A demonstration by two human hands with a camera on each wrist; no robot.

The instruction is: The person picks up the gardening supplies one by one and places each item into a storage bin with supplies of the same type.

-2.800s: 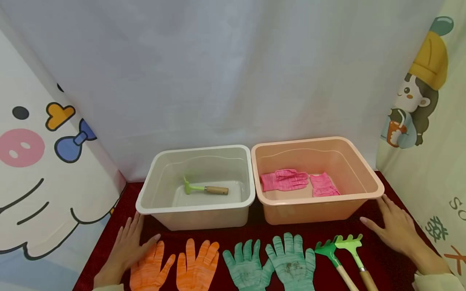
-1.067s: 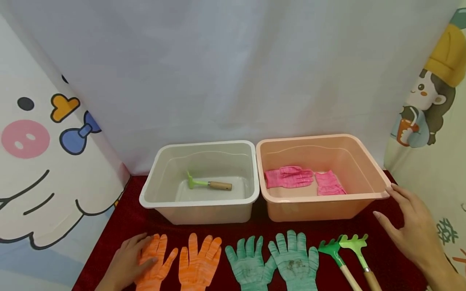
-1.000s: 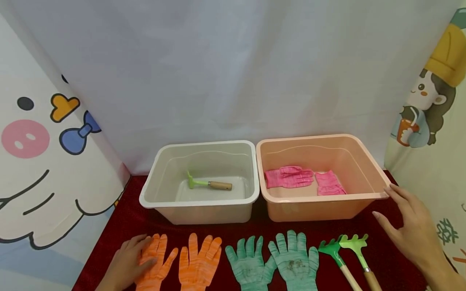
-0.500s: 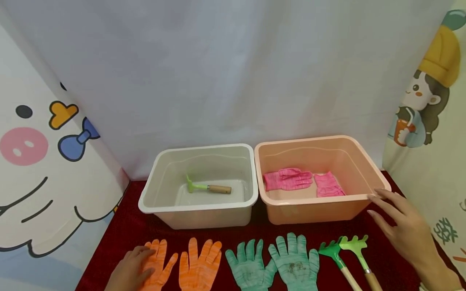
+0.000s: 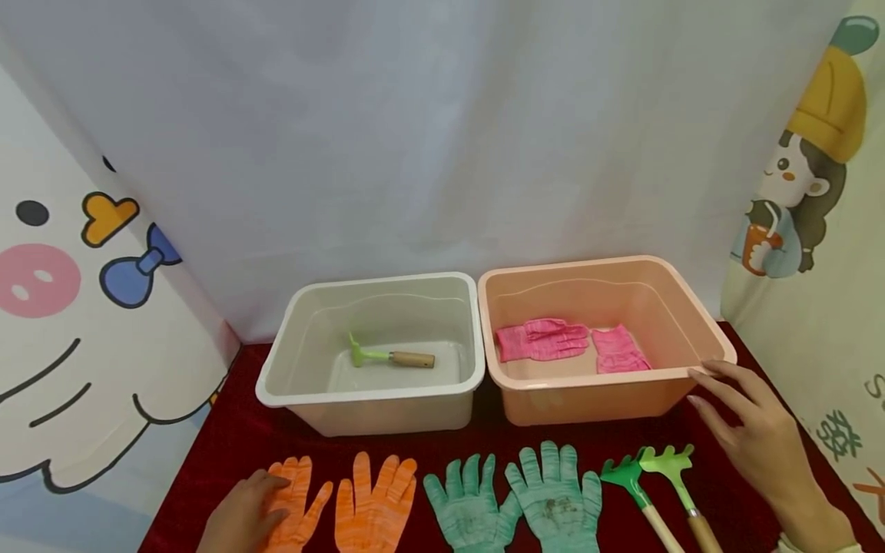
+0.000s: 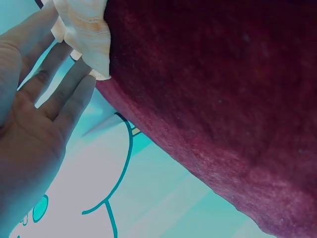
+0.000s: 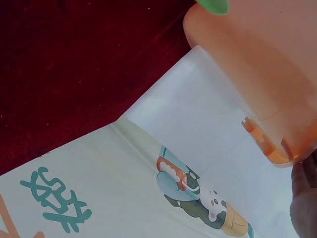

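My left hand (image 5: 242, 511) rests at the left edge of an orange knitted glove (image 5: 293, 503), its thumb over the palm part. In the left wrist view the long fingers (image 6: 64, 94) are fairly straight and reach the glove's pale-looking edge (image 6: 91, 39). At the front right corner of the peach tub (image 5: 601, 380), my right hand (image 5: 757, 438) touches the rim with loosely bent fingertips; the thumb points at the front wall. Two pink gloves (image 5: 542, 340) lie inside that tub. A green hand rake with a wooden handle (image 5: 412, 359) lies in the white tub (image 5: 373, 397).
Beside the first orange glove lies a second orange glove (image 5: 373, 507). Two green gloves (image 5: 473, 511) follow to the right. A dark green rake (image 5: 628, 476) and a light green rake (image 5: 671, 468) lie near my right hand. Printed cloth walls (image 5: 795, 322) enclose the red tablecloth (image 5: 387, 444).
My left hand has come down from beside the white tub to the orange glove. My right hand has shifted left along the peach tub's rim. The gloves and rakes stay in place.
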